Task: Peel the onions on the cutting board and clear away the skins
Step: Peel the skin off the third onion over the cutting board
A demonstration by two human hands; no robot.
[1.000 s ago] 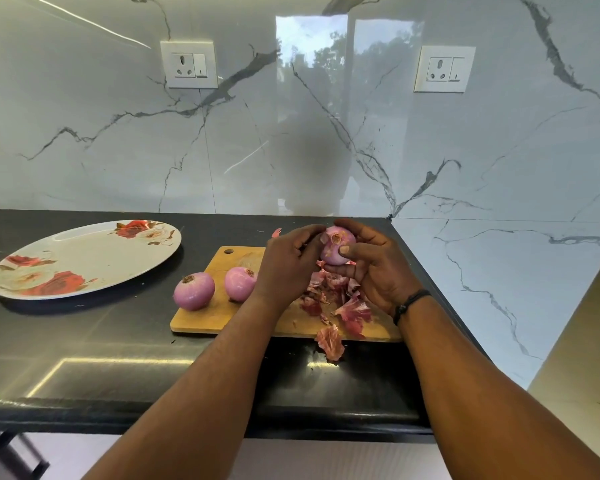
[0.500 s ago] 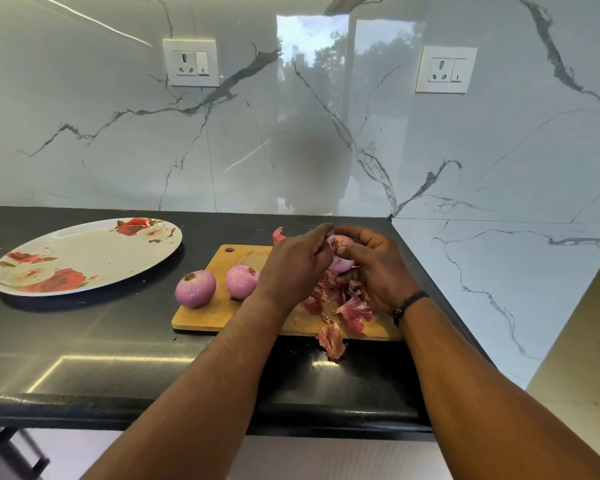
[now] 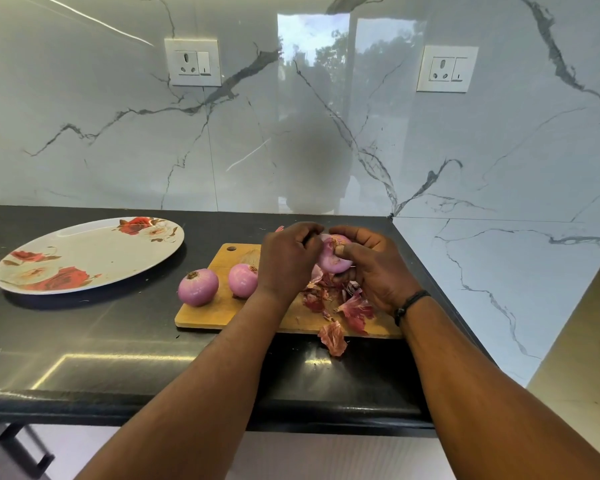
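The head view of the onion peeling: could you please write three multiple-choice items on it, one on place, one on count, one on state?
1. Where does the oval white floral plate lie?
A. left of the wooden cutting board
B. on the board
C. right of the board

2. How many peeled purple onions rest on the board?
A. none
B. two
C. four

3. What is happening to the third purple onion?
A. lies on the plate
B. lies on the black counter
C. both hands hold it

Key: 1 A, the plate sits on the counter to the board's left. 2 B, one and another sit side by side. 3 C, left hand and right hand share the grip above the reddish skins.
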